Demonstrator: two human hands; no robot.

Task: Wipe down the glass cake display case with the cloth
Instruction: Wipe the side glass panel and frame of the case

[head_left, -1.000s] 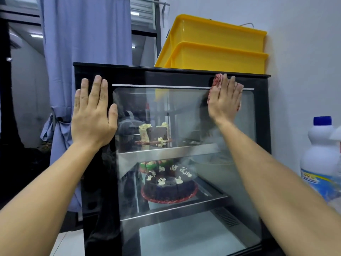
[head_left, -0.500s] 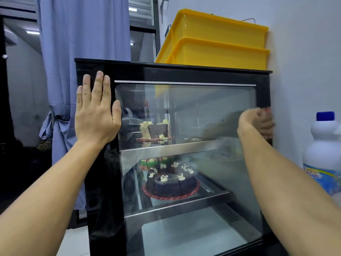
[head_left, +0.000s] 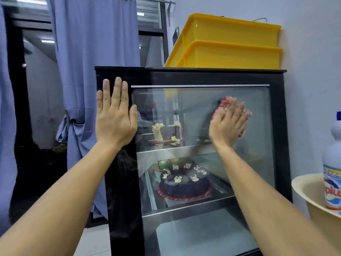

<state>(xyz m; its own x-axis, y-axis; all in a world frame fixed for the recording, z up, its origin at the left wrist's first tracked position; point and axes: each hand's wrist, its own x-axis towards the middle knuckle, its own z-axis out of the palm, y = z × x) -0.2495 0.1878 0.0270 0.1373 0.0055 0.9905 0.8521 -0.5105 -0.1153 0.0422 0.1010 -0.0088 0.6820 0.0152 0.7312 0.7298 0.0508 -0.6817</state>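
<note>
A black-framed glass cake display case stands in front of me. My left hand lies flat, fingers straight, against the black left frame near the top. My right hand presses a red and white cloth flat on the upper right part of the glass pane; only the cloth's top edge shows past my fingers, and the hand is blurred. Inside, a cut cake sits on the upper shelf and a dark chocolate cake on the lower one.
Two stacked yellow crates rest on the case top. A white wall lies close on the right. A white bottle stands in a cream bowl at the right edge. Blue curtains hang to the left.
My right hand has swept the cloth from the top right corner down along the right edge, then back left and up onto the glass. My left hand has stayed on the frame.
</note>
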